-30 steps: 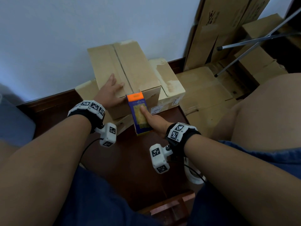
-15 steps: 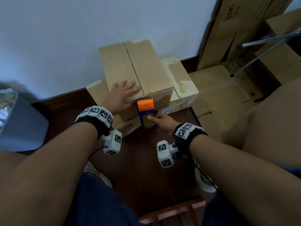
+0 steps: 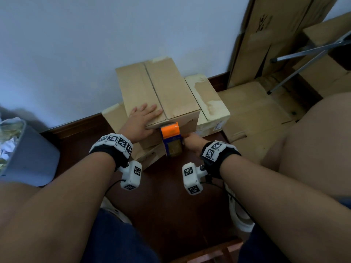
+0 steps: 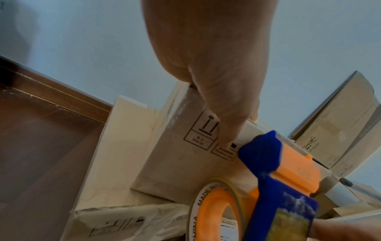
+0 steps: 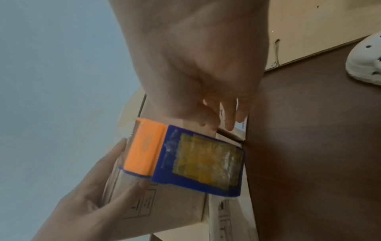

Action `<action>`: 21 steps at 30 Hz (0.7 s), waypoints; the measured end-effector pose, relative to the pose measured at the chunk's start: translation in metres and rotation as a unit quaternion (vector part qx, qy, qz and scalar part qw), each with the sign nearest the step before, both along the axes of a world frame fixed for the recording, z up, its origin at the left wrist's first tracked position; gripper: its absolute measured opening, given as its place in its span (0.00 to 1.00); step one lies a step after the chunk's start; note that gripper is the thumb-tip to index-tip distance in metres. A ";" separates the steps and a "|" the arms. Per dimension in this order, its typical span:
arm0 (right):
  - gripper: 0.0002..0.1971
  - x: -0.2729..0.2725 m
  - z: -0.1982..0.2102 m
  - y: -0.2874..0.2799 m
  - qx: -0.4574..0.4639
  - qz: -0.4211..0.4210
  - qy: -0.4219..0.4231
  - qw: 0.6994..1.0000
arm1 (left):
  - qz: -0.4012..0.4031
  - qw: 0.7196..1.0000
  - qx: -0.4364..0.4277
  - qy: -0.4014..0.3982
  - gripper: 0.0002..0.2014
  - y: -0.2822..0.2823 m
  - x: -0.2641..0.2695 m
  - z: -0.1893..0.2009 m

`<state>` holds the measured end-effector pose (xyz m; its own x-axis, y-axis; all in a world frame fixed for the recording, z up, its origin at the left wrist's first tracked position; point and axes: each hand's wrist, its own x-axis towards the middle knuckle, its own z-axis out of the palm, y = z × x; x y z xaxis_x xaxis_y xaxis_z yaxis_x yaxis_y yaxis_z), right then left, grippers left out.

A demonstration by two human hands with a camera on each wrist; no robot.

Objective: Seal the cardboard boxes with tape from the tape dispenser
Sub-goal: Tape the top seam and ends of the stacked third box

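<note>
A closed cardboard box (image 3: 161,88) with a centre seam sits on top of other boxes against the wall. My left hand (image 3: 144,118) lies flat on its near left flap, fingers straight, thumb (image 4: 228,130) down the front face. My right hand (image 3: 191,141) grips the blue and orange tape dispenser (image 3: 171,139), held against the box's front face just under the top edge, below the seam. In the right wrist view the dispenser (image 5: 185,154) shows its orange cutter end near my left hand (image 5: 98,187). The tape roll (image 4: 214,210) shows in the left wrist view.
A lower, paler box (image 3: 207,99) lies to the right, and flattened cardboard (image 3: 256,114) beyond it. Tall cardboard sheets (image 3: 275,35) lean on the wall with metal stand legs (image 3: 303,52) across them. A grey bin (image 3: 28,154) of crumpled paper stands at left. A white shoe (image 5: 364,62) rests on the floor.
The dispenser has dropped from the box's top front edge down onto its front face. My left hand has slid toward the near edge and spread flat.
</note>
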<state>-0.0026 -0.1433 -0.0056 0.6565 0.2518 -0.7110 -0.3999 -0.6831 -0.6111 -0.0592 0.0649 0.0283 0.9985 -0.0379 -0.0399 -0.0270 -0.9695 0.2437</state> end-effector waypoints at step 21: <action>0.18 0.151 0.119 0.099 -0.112 0.102 -0.353 0.923 | 0.196 0.970 -0.084 0.117 0.23 0.078 0.079 0.082</action>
